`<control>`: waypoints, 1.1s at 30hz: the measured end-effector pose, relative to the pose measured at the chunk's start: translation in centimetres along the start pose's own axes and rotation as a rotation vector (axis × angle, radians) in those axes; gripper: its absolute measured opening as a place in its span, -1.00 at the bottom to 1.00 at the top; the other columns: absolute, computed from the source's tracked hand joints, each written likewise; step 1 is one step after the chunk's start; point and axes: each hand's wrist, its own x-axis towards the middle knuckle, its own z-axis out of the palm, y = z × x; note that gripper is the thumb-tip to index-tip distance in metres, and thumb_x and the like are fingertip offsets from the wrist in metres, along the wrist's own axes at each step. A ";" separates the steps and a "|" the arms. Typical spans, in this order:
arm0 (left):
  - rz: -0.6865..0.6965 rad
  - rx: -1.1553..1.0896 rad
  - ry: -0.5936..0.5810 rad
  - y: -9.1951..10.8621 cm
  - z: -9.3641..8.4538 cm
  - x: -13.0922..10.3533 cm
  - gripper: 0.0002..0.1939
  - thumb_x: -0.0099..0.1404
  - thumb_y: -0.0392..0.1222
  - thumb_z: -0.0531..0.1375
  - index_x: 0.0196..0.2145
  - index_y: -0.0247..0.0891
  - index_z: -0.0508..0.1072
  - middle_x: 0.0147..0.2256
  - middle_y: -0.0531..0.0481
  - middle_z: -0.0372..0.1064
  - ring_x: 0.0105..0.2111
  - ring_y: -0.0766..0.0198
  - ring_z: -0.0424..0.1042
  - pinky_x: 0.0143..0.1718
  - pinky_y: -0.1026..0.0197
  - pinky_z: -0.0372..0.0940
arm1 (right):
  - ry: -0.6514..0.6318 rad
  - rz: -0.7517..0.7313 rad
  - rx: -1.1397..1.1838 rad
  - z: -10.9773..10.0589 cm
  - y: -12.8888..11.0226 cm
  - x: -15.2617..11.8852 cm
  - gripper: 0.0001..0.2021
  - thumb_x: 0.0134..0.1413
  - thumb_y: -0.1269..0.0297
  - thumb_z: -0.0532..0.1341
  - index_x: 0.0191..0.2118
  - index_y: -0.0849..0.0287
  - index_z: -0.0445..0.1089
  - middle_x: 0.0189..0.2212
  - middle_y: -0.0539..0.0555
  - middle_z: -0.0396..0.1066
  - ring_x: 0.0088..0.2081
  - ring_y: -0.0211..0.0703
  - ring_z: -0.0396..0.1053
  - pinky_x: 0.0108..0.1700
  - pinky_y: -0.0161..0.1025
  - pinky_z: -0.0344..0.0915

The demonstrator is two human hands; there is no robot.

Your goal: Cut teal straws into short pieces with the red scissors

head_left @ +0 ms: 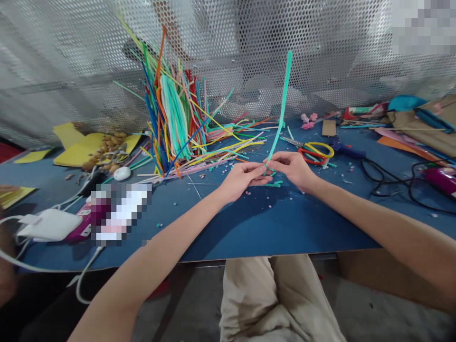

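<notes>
A teal pipe cleaner (284, 97) rises upright from between my fingertips, bending slightly near its lower end. My left hand (246, 179) pinches its lower end from the left. From the right, my right hand (292, 169) closes its thumb and fingers on the same end, the two hands touching or nearly so. Small teal twisted bits show at and under the fingers, partly hidden. Just below the hands, a small twisted teal piece (277, 184) lies on the blue table (228, 237). Scissors (313, 149) with yellow and orange handles lie beyond my right hand.
A tall bundle of coloured pipe cleaners (174, 118) stands back left, with loose ones beside it. A phone (123, 213) and white charger (52, 224) lie left. At right are a blue-handled tool (347, 149), black cable and coloured sheets. A perforated metal screen (249, 57) stands behind.
</notes>
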 end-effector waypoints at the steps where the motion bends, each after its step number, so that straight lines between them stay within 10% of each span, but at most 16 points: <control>1: 0.005 -0.007 0.001 0.0 0.0 0.0 -0.59 0.17 -0.03 0.49 -0.09 -0.30 0.64 -0.07 -0.22 0.61 -0.17 0.17 0.65 0.01 0.14 0.53 | 0.002 -0.004 -0.003 0.0 0.1 0.0 -0.68 -0.03 -0.07 0.46 -0.30 0.08 0.61 -0.30 0.05 0.60 -0.29 -0.11 0.49 -0.14 -0.11 0.44; 12: 0.027 0.031 0.031 -0.5 -0.5 0.4 -0.59 0.10 -0.04 0.52 -0.17 -0.34 0.64 -0.18 -0.21 0.63 -0.21 0.17 0.65 0.05 0.08 0.52 | 0.024 -0.125 -0.260 -0.8 -0.1 0.4 -0.60 0.32 -0.09 0.16 -0.24 0.10 0.59 -0.38 0.05 0.53 -0.37 -0.14 0.39 -0.25 -0.15 0.32; 17: 0.033 0.032 0.101 -0.5 -1.5 1.1 -0.61 0.11 -0.07 0.52 -0.17 -0.34 0.62 -0.21 -0.21 0.63 -0.28 0.23 0.64 -0.01 0.12 0.54 | 0.096 -0.208 -0.880 -6.6 0.4 2.5 -0.77 0.30 0.17 0.18 -0.19 0.13 0.57 -0.17 0.16 0.58 -0.18 0.02 0.47 -0.03 -0.04 0.32; 22: 0.098 -0.001 0.141 -0.4 -2.1 1.5 -0.56 0.09 -0.07 0.53 -0.12 -0.31 0.62 -0.20 -0.17 0.63 -0.29 0.27 0.63 -0.09 0.20 0.54 | 0.102 0.143 -1.375 -12.4 2.7 4.1 -0.52 0.21 0.21 0.26 0.13 0.46 0.38 -0.06 0.48 0.49 0.04 0.24 0.43 0.07 -0.01 0.27; 28: 0.044 0.043 0.121 -0.1 -2.3 1.4 -0.58 0.11 -0.01 0.51 -0.16 -0.33 0.64 -0.24 -0.13 0.62 -0.33 0.30 0.60 -0.15 0.22 0.53 | -0.013 0.322 -1.446 -12.8 3.2 4.3 -0.55 0.27 0.18 0.20 0.14 0.39 0.29 -0.06 0.50 0.47 -0.04 0.27 0.45 -0.07 0.01 0.30; 33: 0.110 0.013 0.132 0.3 -2.2 1.2 -0.57 0.07 0.04 0.52 -0.20 -0.31 0.64 -0.25 -0.11 0.61 -0.41 0.38 0.52 -0.31 0.28 0.50 | 0.208 0.175 -1.341 -12.5 2.1 4.1 -0.45 0.18 0.13 0.26 0.19 0.35 0.24 -0.01 0.46 0.46 -0.01 0.33 0.46 -0.06 0.07 0.35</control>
